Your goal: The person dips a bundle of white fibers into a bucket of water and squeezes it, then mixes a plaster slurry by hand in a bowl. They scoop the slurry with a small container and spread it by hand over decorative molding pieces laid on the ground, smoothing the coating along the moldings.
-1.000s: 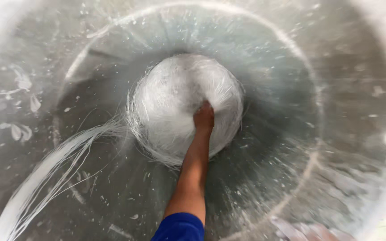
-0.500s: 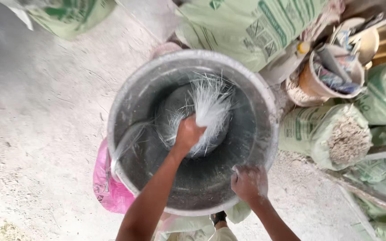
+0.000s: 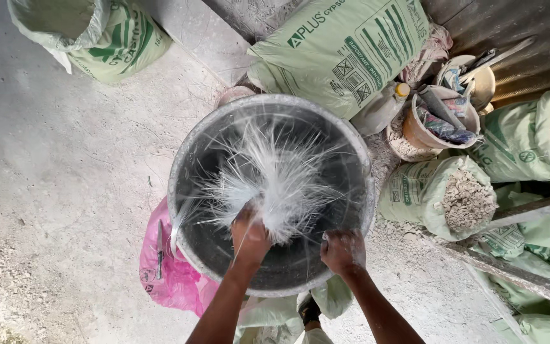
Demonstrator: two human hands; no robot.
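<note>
white fibre bundle (image 3: 275,185) is pinched in the left hand (image 3: 249,232), fanning up and away from the fist over the grey bucket (image 3: 186,165); right hand (image 3: 343,251) clamps the near rim just beside; beyond lie green sacks (image 3: 345,44).

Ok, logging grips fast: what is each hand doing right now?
Left hand: closed on the white fibre bundle.
Right hand: closed on the basin rim.
</note>
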